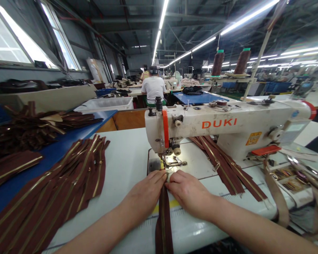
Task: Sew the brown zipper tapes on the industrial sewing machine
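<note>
A brown zipper strip (163, 222) with a gold-coloured chain runs from the front table edge up to the needle area of a white sewing machine (190, 121). My left hand (147, 190) is closed on the strip's left side, fingertips just in front of the presser foot. On the other side, my right hand (188, 192) pinches the strip's far end, where a small pale piece shows between the hands. Many brown zippers (76, 176) lie in a pile left of my left hand. More zippers (225, 169) lie under the machine arm, to the right.
A blue surface (49, 158) at the left bears a heap of zippers. At the right sits a tray (294, 183) of small parts, with scissors and beige straps. Thread cones (217, 63) stand behind the machine. A person (153, 88) in white sits farther back.
</note>
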Available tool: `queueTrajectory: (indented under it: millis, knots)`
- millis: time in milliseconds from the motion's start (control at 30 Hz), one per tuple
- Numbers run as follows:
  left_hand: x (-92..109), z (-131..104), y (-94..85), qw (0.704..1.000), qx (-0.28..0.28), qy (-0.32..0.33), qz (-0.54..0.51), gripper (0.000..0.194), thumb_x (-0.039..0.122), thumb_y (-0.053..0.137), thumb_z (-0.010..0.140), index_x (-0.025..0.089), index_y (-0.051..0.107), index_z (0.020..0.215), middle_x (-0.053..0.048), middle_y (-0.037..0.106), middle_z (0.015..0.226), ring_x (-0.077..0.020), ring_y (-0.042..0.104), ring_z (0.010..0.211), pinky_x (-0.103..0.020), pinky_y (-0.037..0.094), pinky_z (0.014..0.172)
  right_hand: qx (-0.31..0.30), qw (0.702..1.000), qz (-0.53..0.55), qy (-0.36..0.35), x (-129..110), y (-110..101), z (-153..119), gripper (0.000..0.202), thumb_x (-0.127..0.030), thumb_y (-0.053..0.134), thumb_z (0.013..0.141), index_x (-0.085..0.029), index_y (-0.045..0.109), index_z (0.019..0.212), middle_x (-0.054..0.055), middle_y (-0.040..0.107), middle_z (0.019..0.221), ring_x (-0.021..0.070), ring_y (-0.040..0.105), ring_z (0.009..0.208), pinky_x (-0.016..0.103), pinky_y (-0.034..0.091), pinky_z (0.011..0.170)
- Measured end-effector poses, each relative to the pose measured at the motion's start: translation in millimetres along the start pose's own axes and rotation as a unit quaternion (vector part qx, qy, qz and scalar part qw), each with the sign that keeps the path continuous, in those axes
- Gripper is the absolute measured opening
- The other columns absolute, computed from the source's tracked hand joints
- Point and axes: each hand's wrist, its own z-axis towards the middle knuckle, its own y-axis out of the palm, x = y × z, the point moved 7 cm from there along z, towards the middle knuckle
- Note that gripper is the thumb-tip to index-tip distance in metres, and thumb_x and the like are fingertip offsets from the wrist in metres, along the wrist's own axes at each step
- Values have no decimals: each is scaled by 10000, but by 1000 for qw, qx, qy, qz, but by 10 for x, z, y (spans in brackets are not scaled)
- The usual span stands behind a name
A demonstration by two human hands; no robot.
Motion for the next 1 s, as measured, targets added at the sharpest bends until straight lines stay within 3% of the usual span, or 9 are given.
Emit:
queueTrajectory:
  millis: [167, 500, 800, 1000]
  knots:
    - [2, 4, 0, 1000, -3, -10, -22, 407, 21, 365, 833, 8, 519, 1209, -218, 565, 1272, -278, 506, 1203, -450, 434, 999, -8, 1000, -9, -13, -19, 21, -10, 170, -170, 464, 923, -144, 631, 903, 62, 600, 868, 197, 489, 839, 312, 432, 799]
    - [-112, 95, -11, 997, 47, -44, -36, 381, 13, 369, 836, 34, 529, 1181, -203, 605, 1209, -274, 537, 1166, -450, 464, 967, -5, 997, -44, -59, 123, -9, 140, 100, -142, 543, 870, -141, 637, 838, 56, 618, 839, 195, 495, 830, 307, 422, 800]
    - [-182, 152, -18, 993, 80, -58, -57, 351, 38, 371, 852, 116, 547, 1145, -148, 635, 1168, -243, 573, 1120, -450, 491, 940, 23, 999, -27, -39, 197, 25, 184, 98, -143, 543, 875, -145, 639, 856, 58, 630, 844, 192, 502, 840, 311, 416, 801]
    - [-157, 134, -29, 995, 80, -44, -32, 346, 22, 372, 854, 71, 551, 1146, -166, 633, 1173, -259, 580, 1115, -432, 487, 953, 33, 998, -41, -30, 191, -2, 186, 102, -147, 546, 875, -150, 636, 826, 45, 633, 837, 194, 514, 837, 304, 413, 799]
